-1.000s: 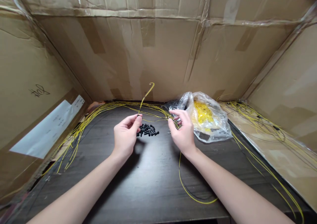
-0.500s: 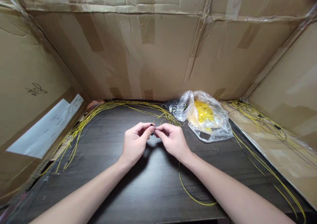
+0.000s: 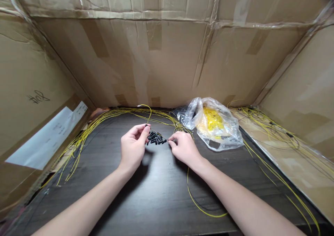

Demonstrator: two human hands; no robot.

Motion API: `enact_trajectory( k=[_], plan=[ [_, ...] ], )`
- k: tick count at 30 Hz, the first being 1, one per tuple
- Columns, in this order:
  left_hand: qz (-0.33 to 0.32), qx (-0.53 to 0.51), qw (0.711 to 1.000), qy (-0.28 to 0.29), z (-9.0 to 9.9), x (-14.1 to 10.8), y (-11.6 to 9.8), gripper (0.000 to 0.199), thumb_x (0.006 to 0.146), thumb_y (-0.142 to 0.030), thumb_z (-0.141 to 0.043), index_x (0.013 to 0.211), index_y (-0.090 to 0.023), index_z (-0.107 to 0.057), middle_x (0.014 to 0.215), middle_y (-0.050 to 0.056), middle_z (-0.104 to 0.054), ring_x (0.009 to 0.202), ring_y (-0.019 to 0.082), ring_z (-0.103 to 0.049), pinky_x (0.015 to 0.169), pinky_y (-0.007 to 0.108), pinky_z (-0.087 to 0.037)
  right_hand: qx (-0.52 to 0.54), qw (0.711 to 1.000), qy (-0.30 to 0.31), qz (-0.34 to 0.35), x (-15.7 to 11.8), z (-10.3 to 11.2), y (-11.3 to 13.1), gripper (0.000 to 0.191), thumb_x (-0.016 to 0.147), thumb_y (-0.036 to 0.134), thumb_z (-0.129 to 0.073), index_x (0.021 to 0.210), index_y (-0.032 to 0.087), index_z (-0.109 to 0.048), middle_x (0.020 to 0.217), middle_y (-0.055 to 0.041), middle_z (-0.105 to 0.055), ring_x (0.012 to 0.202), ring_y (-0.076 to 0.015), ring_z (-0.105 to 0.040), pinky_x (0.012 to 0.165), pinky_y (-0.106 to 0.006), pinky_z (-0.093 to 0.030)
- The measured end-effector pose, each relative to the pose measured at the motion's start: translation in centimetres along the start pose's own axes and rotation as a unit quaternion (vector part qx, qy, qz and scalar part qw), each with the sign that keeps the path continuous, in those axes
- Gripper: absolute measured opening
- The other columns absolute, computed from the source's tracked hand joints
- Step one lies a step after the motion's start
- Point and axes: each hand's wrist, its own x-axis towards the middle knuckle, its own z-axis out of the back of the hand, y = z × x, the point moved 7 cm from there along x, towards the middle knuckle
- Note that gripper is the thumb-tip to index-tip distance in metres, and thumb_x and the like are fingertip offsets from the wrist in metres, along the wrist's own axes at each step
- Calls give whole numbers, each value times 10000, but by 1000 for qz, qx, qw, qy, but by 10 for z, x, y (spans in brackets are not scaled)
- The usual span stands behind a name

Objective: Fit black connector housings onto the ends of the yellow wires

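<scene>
Brown taped cardboard walls (image 3: 172,62) enclose a dark wood-grain tabletop (image 3: 156,194). Your left hand (image 3: 133,143) pinches thumb to fingertips on a slim yellow wire (image 3: 150,112), just above and left of a pile of small black cylinders (image 3: 155,138). That wire rises from a tiny black piece (image 3: 146,125) at your fingertips and hooks leftward to a pale tip. Your right hand (image 3: 185,148), just right of the pile, nips a thin dark strand (image 3: 165,138) that slants across the pile from your left fingers; you can't tell whether strand and wire join.

Behind the pile, a long bundle of yellow wires (image 3: 91,125) arcs down to its left; to its right sits a clear plastic bag (image 3: 232,133) holding yellow pieces (image 3: 213,118).

Far left of the pile, you see a black handwritten scrawl (image 3: 39,96) and a white paper label (image 3: 47,138), its print too small to read.

Tabletop runs from the pile toward you between your forearms; a yellow loop (image 3: 208,214) curves beneath your right one.
</scene>
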Motion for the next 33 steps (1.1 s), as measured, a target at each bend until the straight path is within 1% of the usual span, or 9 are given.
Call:
enact_trajectory(
  k=[3,5,9,12,16,22,26,31,33],
  plan=[
    [21,5,999,38,-7,-3,5,276,778,-359,-742,961,-152,-742,759,22,-661,589,89,-503,542,204,-428,-9,998,-19,54,-5,6,15,326,798,264,-668,1113,184,-689,1072,-80,-687,1005,-247,-565,884,-374,-420],
    [27,8,997,70,-13,-7,7,272,771,-352,-750,958,-154,-751,832,46,-701,628,101,-525,559,210,-439,11,995,-31,89,-8,10,26,402,824,337,-657,1199,193,-638,1119,-76,-666,1021,-245,-544,887,-381,-409],
    [31,17,992,122,-22,-13,8,258,777,-350,-745,946,-156,-759,899,65,-724,654,113,-541,580,223,-450,50,991,-35,121,-11,13,39,164,909,291,-566,970,187,-678,933,-48,-685,900,-202,-550,829,-350,-390],
    [33,32,990,136,-24,-14,8,252,784,-357,-736,922,-146,-753,844,52,-714,612,101,-514,572,224,-442,70,989,-31,123,-10,11,38,188,934,224,-522,809,180,-655,821,-32,-676,805,-175,-534,770,-326,-377],
    [40,33,990,130,-22,-12,11,265,790,-373,-727,916,-139,-738,823,43,-705,604,97,-506,566,221,-434,52,991,-13,123,-7,7,32,179,895,197,-565,727,176,-622,757,-21,-661,774,-170,-517,739,-315,-361],
    [46,27,995,79,-12,-3,17,295,769,-387,-744,931,-141,-739,790,29,-676,597,89,-486,562,215,-418,-22,992,56,114,-5,-7,23,155,840,174,-604,686,172,-630,737,-24,-680,780,-176,-523,738,-325,-340],
    [54,30,995,80,-11,0,19,311,757,-402,-752,919,-138,-738,735,17,-641,586,87,-473,558,215,-401,-33,992,68,102,-5,-12,19,161,848,206,-591,699,185,-648,736,-19,-691,759,-176,-536,727,-326,-347],
    [86,8,992,91,-13,-1,23,326,745,-409,-760,915,-132,-739,745,20,-638,578,82,-453,542,210,-384,83,993,32,74,-4,-5,19,99,847,270,-614,872,196,-674,791,-8,-700,747,-157,-586,725,-297,-412],
    [97,0,990,99,-15,-2,23,325,740,-406,-765,913,-131,-742,743,21,-639,582,82,-451,543,209,-383,137,988,18,65,-4,-1,21,95,850,249,-601,873,184,-667,794,-10,-695,733,-142,-601,708,-274,-433]
  ],
)
